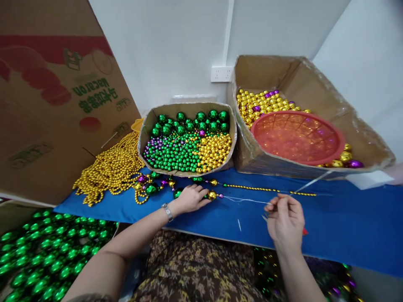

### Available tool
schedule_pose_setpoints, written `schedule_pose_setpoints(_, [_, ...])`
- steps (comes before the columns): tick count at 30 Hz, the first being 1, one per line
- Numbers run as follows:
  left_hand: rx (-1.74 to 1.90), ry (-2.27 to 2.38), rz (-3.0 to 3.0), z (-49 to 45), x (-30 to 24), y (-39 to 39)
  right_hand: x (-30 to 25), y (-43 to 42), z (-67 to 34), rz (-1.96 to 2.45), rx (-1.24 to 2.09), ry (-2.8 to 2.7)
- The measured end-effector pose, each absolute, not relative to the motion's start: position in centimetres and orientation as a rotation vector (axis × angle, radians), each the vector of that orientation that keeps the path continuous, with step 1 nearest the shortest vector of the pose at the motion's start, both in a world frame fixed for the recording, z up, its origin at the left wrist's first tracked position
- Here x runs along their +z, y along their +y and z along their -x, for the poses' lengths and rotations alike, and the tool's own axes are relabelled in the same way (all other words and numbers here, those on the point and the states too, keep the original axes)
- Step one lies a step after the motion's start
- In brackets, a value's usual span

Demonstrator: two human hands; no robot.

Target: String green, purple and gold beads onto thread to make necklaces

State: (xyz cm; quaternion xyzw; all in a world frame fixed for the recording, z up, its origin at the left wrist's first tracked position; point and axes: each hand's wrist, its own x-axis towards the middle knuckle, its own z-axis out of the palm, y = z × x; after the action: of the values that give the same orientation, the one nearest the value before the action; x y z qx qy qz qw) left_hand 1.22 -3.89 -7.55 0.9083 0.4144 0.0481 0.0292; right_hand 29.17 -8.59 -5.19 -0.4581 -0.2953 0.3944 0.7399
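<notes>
My left hand (191, 199), with a watch (167, 212) at its wrist, is closed over a bead string, its fingers bent down on the beads. A large gold bead (212, 195) and a small purple bead (221, 196) stick out past its fingertips. From there a thin white thread (245, 200) runs right to my right hand (285, 220), which pinches it between thumb and fingers. A pointed tip and a bit of red (304, 231) show by the right palm; what they belong to is mostly hidden. Behind lies a strand of small gold beads (252, 187).
An open carton (188, 173) holds green, purple and gold beads. Right of it, a larger carton (264, 156) has gold beads and a red basket (299, 157). Gold bead strands (108, 170) heap at left on the blue tabletop (343, 226). Green beads (47, 256) fill the lower left.
</notes>
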Motion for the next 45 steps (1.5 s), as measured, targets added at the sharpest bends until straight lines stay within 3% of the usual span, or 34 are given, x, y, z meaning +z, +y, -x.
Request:
schedule_pose_setpoints(6, [0.048,1.247,-2.878,-1.7,-8.0,-3.5,-4.1,-7.8,-30.0,0.993,0.625,-0.606])
schedule_pose_setpoints(13, [-0.11,1.254,-2.821,-1.7,-7.6,-3.8,-3.8,-7.3,-31.8,1.044,0.573,-0.542])
schedule_pose_setpoints(17, [-0.05,1.093,-2.683,-1.5,-4.0,-3.8,-3.7,-7.9,-30.8,1.061,0.68,-0.583])
schedule_pose_setpoints(20, [0.186,0.934,-2.462,-0.8,0.4,-1.2,-4.2,-8.3,-30.0,1.075,0.767,-0.615])
schedule_pose_setpoints(25, [0.979,1.68,-2.174,1.8,4.1,10.0,-6.1,-8.6,-29.3,1.197,0.853,-0.749])
schedule_pose_setpoints(28, [0.863,2.061,-2.057,3.6,3.5,16.9,-6.6,-8.8,-28.8,1.283,0.914,-0.868])
schedule_pose_setpoints(31, [0.757,2.095,-1.925,4.8,2.7,20.5,-6.6,-8.7,-28.1,1.286,0.961,-1.016])
schedule_pose_setpoints(37, [0.94,1.964,-1.734,5.2,2.4,19.3,-6.5,-8.3,-26.9,1.268,0.942,-1.266])
schedule_pose_setpoints(42, [1.291,1.05,-1.057,3.4,1.7,11.7,-5.7,-8.2,-25.7,1.239,0.831,-1.5])
schedule_pose_setpoints(45, [1.249,0.912,-0.866,1.8,1.0,6.4,-4.7,-8.3,-24.9,1.205,0.719,-1.658])
